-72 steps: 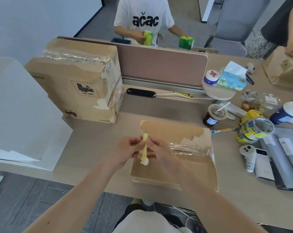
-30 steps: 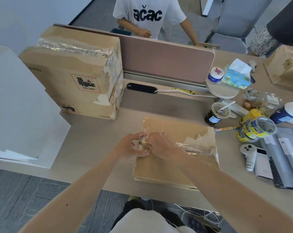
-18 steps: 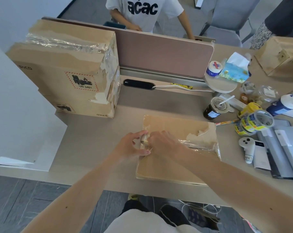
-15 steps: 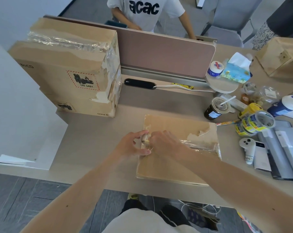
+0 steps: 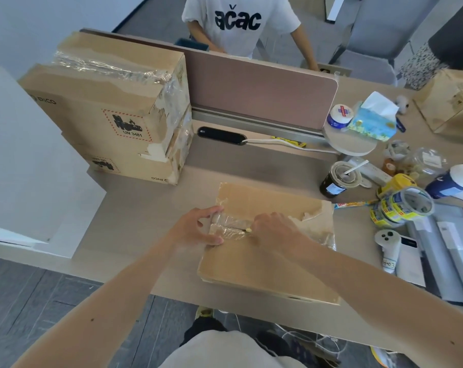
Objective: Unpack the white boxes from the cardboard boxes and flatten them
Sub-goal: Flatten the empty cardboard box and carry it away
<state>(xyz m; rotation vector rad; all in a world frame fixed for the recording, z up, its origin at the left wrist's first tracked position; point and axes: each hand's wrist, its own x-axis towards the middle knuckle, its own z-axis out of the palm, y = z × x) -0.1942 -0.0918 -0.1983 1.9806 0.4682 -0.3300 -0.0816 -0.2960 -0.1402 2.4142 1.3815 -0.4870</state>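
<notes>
A taped cardboard box (image 5: 264, 264) lies flat on the desk in front of me, clear tape running across its middle. My left hand (image 5: 195, 229) grips its left edge, thumb and fingers around the taped end. My right hand (image 5: 275, 231) holds a small yellow cutter (image 5: 248, 230) against the tape seam; only its tip shows past my fingers. Two stacked cardboard boxes (image 5: 113, 112) stand at the back left. A large white box (image 5: 26, 166) stands at the far left.
A pink divider (image 5: 262, 86) crosses the desk's back; a person in a white T-shirt (image 5: 238, 22) stands beyond it. Tape rolls (image 5: 400, 205), a jar (image 5: 336, 179), a tissue pack (image 5: 371, 120), a white controller (image 5: 389, 248) and grey sheets (image 5: 442, 253) crowd the right. Another cardboard box (image 5: 450, 102) sits far right.
Both hands lowered the yellow cutter from in front of me onto the box. My right hand has since drawn it rightward along the tape seam while the left stayed at the box's left edge.
</notes>
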